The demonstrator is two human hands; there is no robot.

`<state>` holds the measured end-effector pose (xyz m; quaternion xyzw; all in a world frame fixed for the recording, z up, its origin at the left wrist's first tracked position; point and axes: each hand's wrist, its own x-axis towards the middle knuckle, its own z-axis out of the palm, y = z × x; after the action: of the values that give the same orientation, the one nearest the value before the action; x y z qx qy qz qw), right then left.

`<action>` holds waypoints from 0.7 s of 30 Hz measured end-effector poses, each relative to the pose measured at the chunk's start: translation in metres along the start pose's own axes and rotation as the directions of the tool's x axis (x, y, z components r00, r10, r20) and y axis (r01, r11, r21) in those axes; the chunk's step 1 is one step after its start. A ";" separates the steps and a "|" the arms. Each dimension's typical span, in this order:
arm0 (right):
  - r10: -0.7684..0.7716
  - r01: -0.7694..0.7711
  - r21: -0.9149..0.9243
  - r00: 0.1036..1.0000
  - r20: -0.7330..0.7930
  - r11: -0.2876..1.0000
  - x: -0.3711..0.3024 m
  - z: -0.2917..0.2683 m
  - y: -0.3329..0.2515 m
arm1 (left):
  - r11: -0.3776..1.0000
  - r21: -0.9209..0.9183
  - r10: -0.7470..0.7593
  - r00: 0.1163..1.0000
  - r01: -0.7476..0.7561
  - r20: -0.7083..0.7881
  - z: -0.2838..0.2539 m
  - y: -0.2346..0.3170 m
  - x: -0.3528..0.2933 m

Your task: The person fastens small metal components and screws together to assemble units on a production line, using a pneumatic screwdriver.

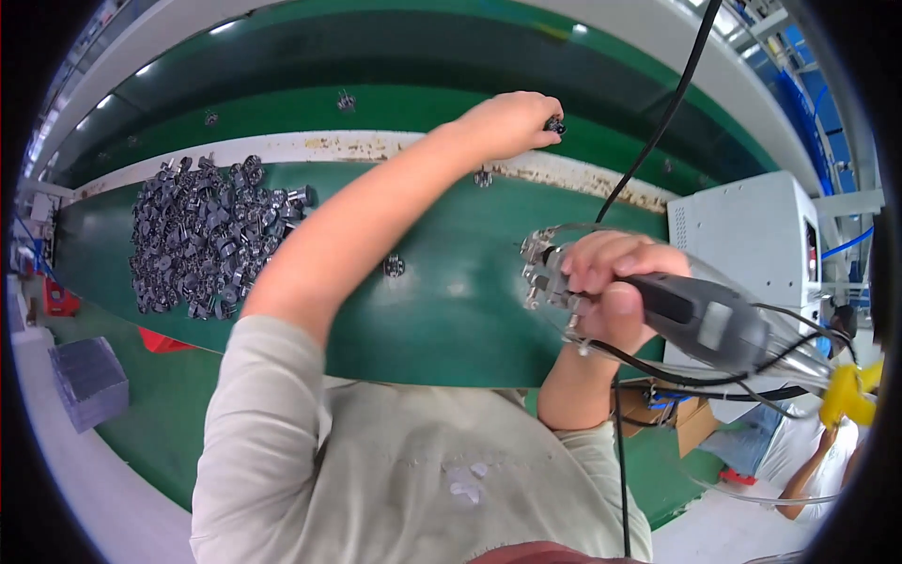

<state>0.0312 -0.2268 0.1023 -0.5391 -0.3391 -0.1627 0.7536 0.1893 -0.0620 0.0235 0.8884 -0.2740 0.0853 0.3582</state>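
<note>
Stretched out over the pale ledge at the far side of the bench, my left hand (512, 124) has its fingers closed on a small dark component (555, 124). My right hand (625, 277) wraps around a dark grey handheld power tool (709, 320), shaped like an electric screwdriver. The tool's front end points left, toward small metal pieces (537, 268) just beyond my fingers; its tip is hidden. Single components lie on the green bench top (451, 329): one component (394, 266) near my left forearm, another component (483, 178) below my left hand.
A big pile of dark components (202, 235) covers the bench's left part. Behind the ledge, a green belt (282, 113) carries scattered components. A black cable (658, 122) hangs down at the right, near a white machine box (742, 244). Another person (817, 470) is at the lower right.
</note>
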 end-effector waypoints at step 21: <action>0.143 -0.182 0.182 0.968 0.206 0.966 -0.001 0.015 0.009 | 0.996 -0.051 -0.069 0.997 0.071 0.032 -0.020 0.058 -0.198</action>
<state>0.0309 -0.2103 0.0983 -0.5001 -0.3790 -0.0128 0.7785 -0.0069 0.0015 0.0034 0.8890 -0.2502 0.0523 0.3800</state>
